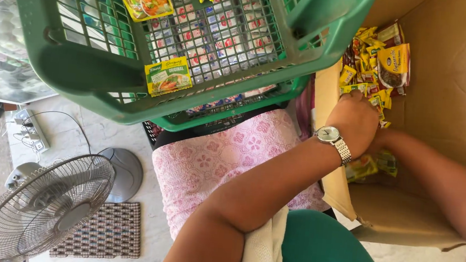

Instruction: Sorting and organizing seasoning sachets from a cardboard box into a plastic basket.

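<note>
Left hand (357, 120) curled among yellow sachets (370, 70) in cardboard box (457, 72), right hand hidden, grip unclear

Left hand (354, 122), watch (333, 140) on the wrist, reaches into the cardboard box (456, 83) and rests on a heap of small yellow sachets (371, 61); its fingers are buried among them, grip not readable. Right hand is hidden behind the left; only the right forearm (442, 183) shows, entering the box from the right. More sachets (376, 165) lie under the wrists. Green basket (97, 74) sits on the lap, just left of the box, holding green packets (168, 76). Pink cloth (214, 157) covers the lap. On the floor: fan (46, 207), mat (106, 232), power strip (31, 130).
</note>
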